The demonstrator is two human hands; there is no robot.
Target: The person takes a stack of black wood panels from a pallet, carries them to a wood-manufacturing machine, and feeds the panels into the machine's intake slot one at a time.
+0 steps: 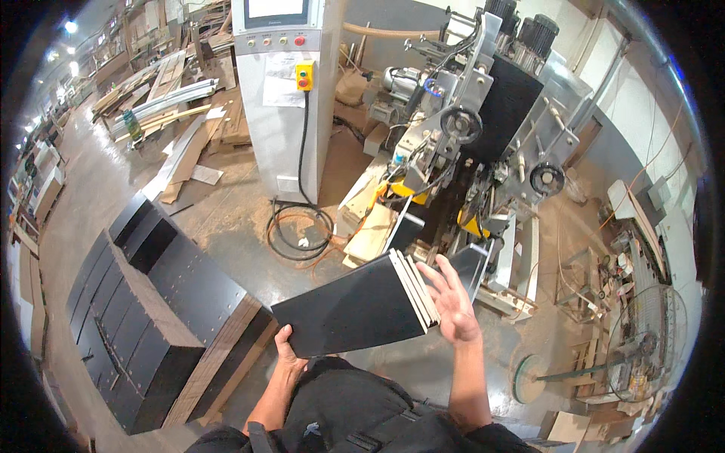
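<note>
In front of my body I hold a small stack of black boards [349, 308] with pale, raw edges showing at the right end. My left hand [286, 346] grips the stack's near left corner, thumb on the top face and the other fingers hidden beneath. Beside the pale right end, my right hand [455, 306] is raised with its fingers stretched and apart. Its fingertips are close to the board edges; whether they touch, I cannot tell. The boards tilt slightly, their right end pointing toward the machine.
A tall pile of black panels [192, 283] stands at my left. Ahead are a grey control cabinet [283, 143] and a machine with handwheels [461, 124]. A coiled cable [298, 234] lies on the floor. At the right stand a round-based pedestal [529, 379] and a fan cage [646, 343].
</note>
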